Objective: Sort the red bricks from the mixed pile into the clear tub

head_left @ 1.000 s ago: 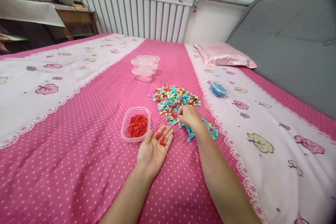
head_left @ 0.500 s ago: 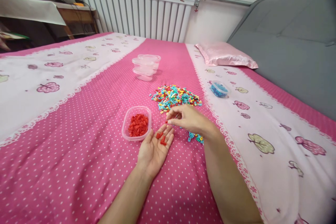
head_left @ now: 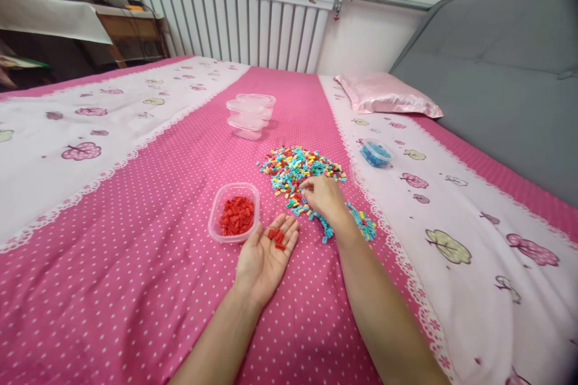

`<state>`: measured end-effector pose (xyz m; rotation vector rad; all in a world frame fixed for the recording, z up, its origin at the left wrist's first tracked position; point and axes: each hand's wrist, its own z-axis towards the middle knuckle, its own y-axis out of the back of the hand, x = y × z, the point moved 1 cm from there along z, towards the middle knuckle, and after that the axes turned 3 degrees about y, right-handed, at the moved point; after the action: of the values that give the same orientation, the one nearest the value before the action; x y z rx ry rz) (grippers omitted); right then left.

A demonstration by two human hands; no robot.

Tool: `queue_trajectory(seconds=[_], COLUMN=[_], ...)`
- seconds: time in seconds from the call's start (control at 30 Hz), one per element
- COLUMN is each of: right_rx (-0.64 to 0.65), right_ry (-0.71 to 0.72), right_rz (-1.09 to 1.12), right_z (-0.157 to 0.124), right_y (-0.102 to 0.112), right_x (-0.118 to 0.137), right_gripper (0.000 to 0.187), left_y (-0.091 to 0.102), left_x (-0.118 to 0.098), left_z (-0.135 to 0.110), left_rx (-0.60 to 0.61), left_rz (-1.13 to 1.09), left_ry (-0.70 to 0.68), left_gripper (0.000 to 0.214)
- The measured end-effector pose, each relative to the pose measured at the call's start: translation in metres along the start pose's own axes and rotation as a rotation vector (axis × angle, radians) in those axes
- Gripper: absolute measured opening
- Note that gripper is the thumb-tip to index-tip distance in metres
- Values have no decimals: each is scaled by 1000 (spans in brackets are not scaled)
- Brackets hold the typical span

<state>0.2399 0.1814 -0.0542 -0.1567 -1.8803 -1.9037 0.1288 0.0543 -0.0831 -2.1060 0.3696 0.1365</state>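
My left hand [head_left: 263, 258] lies palm up with its fingers stretched out, holding several small red toy bricks [head_left: 277, 237] on the palm and fingers. Just left of it stands a clear plastic container [head_left: 212, 216] with many red bricks [head_left: 237, 216] inside. Over the near side of a pile of mixed toy bricks [head_left: 293, 168], my right hand [head_left: 326, 195] is bent down with thumb and fingertips pinched together. Whatever may be between those fingertips is too small to make out. More blue and yellow bricks [head_left: 363, 225] lie beside the right wrist.
Stacked clear containers [head_left: 250, 114] stand farther back on the pink dotted bedsheet [head_left: 158, 240]. A tub of blue pieces [head_left: 376, 153] is at the right, below a pink pillow [head_left: 388, 95]. A white radiator [head_left: 235, 24] runs along the wall behind the bed.
My right hand has moved away from the left fingertips, up and to the right, to the pile. Another red brick appears in my left palm, which has stayed in place.
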Motion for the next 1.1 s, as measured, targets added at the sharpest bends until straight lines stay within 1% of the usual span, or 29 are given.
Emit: queue_trajectory(seconds=[0.1,0.2,0.3,0.43,0.5,0.63,0.8,0.87,0.9,0.97,1.07,1.1], right_rx=[61,119,129,113,86,8,-24,-2,30,139,338,368], right_ry=[-3,2,-2,18,21,14,14,63,108,237,442,478], right_rz=[-11,-28,-29,-4,7,11,33,60,89,170,288,315], right_z=[1,0,-1,-1,0,1,-4,-8,-11,-18,-30,-33], right_y=[-7,-10,-11,-10,-8,0,11,15,17,21,28,30], right_x=[1,2,4,3,0,-4,-2,1,4,11,21,24], right_gripper=[19,17,16,13,12,13,10,8,8,8,8,8], left_y=[1,1,0,0,1,1,0,0,0,0,1,1], left_x=[0,0,0,0,0,0,0,0,0,1,0,0], left_z=[1,1,1,0,0,1,0,0,0,1,2,2], left_rx=[1,11,11,3,0,9,5,7,8,15,33,42], left_rz=[-1,3,1,-3,4,15,10,-1,-5,-9,-17,-19], left_ry=[1,1,7,10,4,-1,4,9,12,16,2,-2], left_gripper=[44,45,45,45,45,44,44,44,44,43,42,42])
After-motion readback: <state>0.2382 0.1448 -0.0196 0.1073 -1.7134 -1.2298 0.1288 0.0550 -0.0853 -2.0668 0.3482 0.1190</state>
